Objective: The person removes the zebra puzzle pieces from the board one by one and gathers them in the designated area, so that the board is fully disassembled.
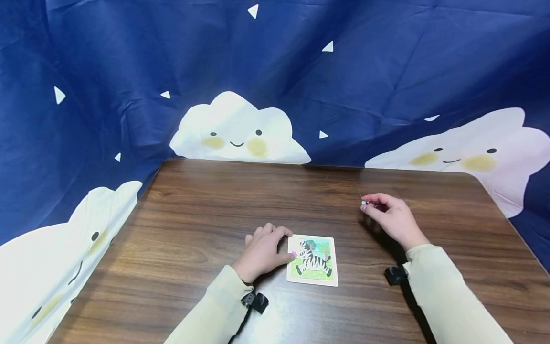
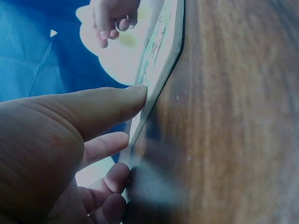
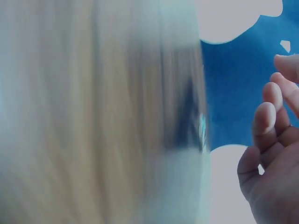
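A square zebra jigsaw puzzle (image 1: pixel 313 262) with a pale frame lies on the brown table. My left hand (image 1: pixel 265 251) touches its left side, the thumb over the frame and the index fingertip at the upper left corner. In the left wrist view that thumb (image 2: pixel 117 100) is nearly straight, meeting the board's pale edge (image 2: pixel 164 77). Off to the right, my right hand (image 1: pixel 397 222) pinches a small white, blue and dark piece (image 1: pixel 364 203) between thumb and index fingertips. The right wrist view has the right fingers (image 3: pixel 266 116) loosely bent, with that piece not discernible.
The wooden table (image 1: pixel 193 215) runs back to a blue curtain (image 1: pixel 343 81) printed with smiling clouds (image 1: pixel 240 131). Dark straps (image 1: pixel 395 275) sit at both wrists, below pale sleeves. The table is blurred in the right wrist view.
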{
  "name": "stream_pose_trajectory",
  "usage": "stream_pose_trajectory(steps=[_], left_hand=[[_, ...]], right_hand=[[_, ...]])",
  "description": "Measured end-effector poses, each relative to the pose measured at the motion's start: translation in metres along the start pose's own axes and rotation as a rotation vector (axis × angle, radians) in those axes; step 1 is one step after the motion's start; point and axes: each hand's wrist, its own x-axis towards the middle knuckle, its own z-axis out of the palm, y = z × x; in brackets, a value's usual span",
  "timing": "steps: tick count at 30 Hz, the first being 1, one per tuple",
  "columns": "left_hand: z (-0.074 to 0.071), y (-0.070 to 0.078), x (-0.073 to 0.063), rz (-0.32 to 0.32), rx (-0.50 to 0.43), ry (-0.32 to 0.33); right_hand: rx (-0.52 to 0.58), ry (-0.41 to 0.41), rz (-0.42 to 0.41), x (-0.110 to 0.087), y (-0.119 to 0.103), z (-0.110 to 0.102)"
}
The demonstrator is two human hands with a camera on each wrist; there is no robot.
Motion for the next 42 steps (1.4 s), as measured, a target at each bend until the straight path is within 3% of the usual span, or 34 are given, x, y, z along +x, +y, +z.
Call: stream_pose_trajectory(steps=[14, 21, 29, 34, 42], left_hand=[[0.000, -0.001, -0.001, 0.001, -0.011, 0.000], [0.000, -0.003, -0.001, -0.010, 0.002, -0.008], [-0.001, -0.001, 0.000, 0.005, -0.011, -0.010], [-0.001, 0.000, 0.000, 0.001, -0.007, -0.013], [-0.001, 0.000, 0.001, -0.001, 0.003, -0.019]], right_hand=[[0.050, -0.127, -0.051, -0.015, -0.048, 0.040], [0.041, -0.218, -0.091, -0.023, -0.057, 0.057], [0.030, -0.337, -0.079, -0.029, -0.058, 0.068], [-0.077, -0.400, -0.096, -0.033, -0.056, 0.074], [-0.210, -0.408, -0.154, -0.035, -0.057, 0.079]])
